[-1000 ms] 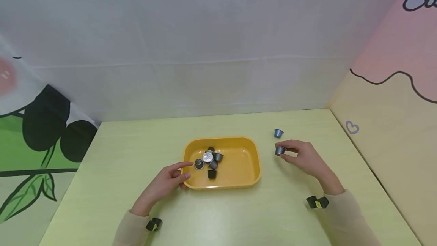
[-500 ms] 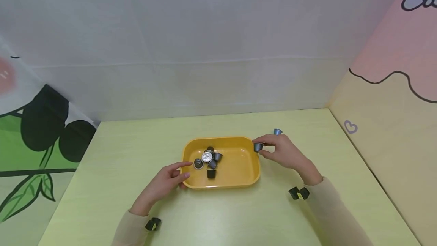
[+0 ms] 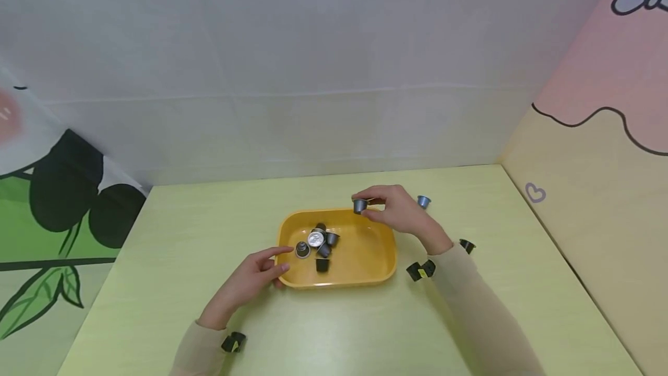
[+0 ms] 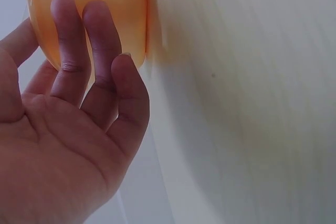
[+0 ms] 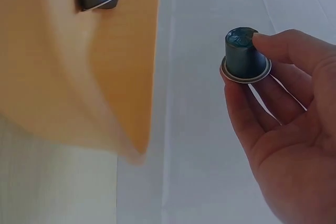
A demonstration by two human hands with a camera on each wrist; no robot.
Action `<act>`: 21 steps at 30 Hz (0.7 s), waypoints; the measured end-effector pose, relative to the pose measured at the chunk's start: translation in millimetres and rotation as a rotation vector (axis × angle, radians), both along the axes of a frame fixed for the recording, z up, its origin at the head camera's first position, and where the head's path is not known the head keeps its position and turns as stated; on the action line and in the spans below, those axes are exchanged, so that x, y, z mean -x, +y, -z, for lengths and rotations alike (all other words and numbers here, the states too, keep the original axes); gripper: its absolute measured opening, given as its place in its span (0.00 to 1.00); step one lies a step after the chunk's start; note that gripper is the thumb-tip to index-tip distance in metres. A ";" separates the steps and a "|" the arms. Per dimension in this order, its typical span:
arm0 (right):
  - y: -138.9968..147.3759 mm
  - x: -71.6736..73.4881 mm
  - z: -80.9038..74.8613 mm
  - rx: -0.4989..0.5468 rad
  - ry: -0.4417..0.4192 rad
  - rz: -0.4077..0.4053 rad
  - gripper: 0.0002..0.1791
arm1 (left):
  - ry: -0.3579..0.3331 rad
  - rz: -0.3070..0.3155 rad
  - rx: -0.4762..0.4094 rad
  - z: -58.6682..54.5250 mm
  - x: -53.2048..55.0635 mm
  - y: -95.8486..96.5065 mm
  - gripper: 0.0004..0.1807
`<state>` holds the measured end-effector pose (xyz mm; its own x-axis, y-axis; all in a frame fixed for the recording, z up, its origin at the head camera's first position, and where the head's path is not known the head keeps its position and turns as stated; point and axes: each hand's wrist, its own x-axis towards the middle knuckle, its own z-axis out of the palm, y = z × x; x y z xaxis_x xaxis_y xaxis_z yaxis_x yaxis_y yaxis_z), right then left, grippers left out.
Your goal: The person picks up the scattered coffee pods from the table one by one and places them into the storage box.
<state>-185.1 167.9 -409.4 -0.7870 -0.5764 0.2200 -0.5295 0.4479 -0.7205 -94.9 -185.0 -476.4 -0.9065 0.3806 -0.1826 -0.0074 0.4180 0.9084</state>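
Note:
In the head view my right hand (image 3: 402,210) is over the far rim of the yellow tray (image 3: 373,271), pinching a dark grey-blue coffee capsule (image 3: 360,206). The right wrist view shows that capsule (image 5: 245,53) base up, thumb on its base and fingers under its flange. My left hand (image 3: 256,276) rests at the tray's left end, index finger and thumb over the rim. In the left wrist view its other fingers (image 4: 68,51) lie along the outside of the tray wall (image 4: 128,19). Several dark and silver capsules (image 3: 323,250) lie grouped in the tray's left half.
A blue capsule (image 3: 424,202) stands on the table (image 3: 219,213) beyond my right wrist. Farther right, a dark capsule (image 3: 467,245) shows partly behind my sleeve. A white cloth wall (image 3: 313,74) rises behind the table, with printed panels at both sides.
My right hand has carried the capsule left from the right side of the table to over the tray's far rim. The dark capsule beside my sleeve has come into view. My left hand stays put.

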 end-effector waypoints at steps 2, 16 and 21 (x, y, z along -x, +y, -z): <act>-5.5 4.3 -0.3 0.008 -0.003 0.007 0.19 | -0.010 -0.013 0.004 -0.4 -0.4 0.3 0.27; -30.1 22.7 11.6 0.189 -0.172 0.080 0.19 | -0.015 -0.028 0.036 3.7 1.6 -1.3 0.25; -36.2 27.3 18.9 0.245 -0.267 0.117 0.20 | -0.019 -0.028 0.027 3.7 2.2 -0.5 0.26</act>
